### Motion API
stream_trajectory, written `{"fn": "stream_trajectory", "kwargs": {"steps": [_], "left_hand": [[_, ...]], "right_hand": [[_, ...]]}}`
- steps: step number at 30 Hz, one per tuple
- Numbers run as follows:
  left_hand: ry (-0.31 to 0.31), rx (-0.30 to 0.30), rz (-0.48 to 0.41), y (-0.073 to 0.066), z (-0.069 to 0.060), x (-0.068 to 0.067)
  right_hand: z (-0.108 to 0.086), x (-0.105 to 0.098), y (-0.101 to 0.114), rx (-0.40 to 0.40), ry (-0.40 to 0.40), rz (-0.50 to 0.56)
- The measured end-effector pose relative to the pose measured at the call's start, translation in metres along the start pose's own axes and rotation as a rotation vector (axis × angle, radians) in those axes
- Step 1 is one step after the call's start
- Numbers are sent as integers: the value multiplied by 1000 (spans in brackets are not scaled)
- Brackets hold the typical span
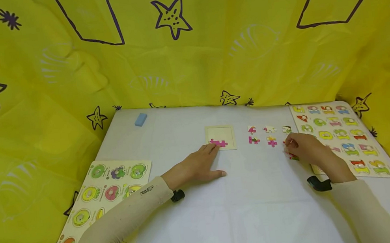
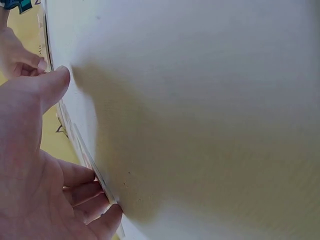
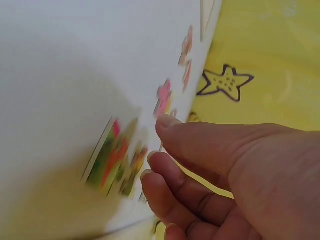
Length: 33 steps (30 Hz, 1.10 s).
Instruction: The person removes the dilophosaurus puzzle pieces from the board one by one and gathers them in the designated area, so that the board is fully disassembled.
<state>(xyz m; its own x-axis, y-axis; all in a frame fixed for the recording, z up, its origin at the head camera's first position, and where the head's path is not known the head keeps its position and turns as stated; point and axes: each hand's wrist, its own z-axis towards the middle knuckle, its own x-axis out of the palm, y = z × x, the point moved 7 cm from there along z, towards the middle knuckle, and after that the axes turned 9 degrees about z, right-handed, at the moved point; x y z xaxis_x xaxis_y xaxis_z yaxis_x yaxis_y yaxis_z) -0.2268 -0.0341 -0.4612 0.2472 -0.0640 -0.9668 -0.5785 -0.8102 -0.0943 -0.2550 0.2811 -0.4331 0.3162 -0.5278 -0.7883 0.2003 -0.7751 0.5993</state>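
Note:
My left hand [image 1: 201, 164] lies with straight fingers at the lower left edge of a small square puzzle frame [image 1: 232, 147]. Its thumb is spread away on the table. Joined pink puzzle pieces [image 1: 220, 143] lie along the bottom inside the frame, partly behind the fingertips. My right hand [image 1: 305, 147] hovers at the right-hand column of loose pieces. In the right wrist view its thumb [image 3: 172, 125] and bent fingers stand apart, and I see no piece between them. A green and red puzzle piece [image 3: 105, 157] lies beside these fingers, blurred.
More loose pieces, such as a pink and yellow one [image 1: 271, 142], lie right of the frame. A number board [image 1: 340, 128] stands at the right and a fruit board [image 1: 97, 195] at the left. A blue block [image 1: 141, 119] sits near the back edge, before a yellow curtain [image 1: 189, 70].

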Motion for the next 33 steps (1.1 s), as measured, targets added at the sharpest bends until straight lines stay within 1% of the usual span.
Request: {"fn": "stream_trajectory", "kwargs": {"steps": [5, 12, 16, 19, 22, 25, 33], "left_hand": [[8, -8, -30, 0, -1, -1], [8, -18, -60, 3, -1, 1], [-3, -15, -70, 4, -1, 1], [-5, -10, -69, 4, -2, 0], [-2, -10, -59, 4, -2, 0], [1, -8, -59, 4, -2, 0], [-3, 0, -49, 5, -1, -1]], "right_hand": [[17, 11, 24, -59, 5, 11], [45, 37, 67, -184, -66, -25], [58, 57, 91, -211, -86, -75], [66, 72, 105, -216, -84, -106], [72, 86, 115, -225, -70, -133], [77, 96, 119, -236, -69, -159], [78, 99, 128, -291, -95, -209]]}}
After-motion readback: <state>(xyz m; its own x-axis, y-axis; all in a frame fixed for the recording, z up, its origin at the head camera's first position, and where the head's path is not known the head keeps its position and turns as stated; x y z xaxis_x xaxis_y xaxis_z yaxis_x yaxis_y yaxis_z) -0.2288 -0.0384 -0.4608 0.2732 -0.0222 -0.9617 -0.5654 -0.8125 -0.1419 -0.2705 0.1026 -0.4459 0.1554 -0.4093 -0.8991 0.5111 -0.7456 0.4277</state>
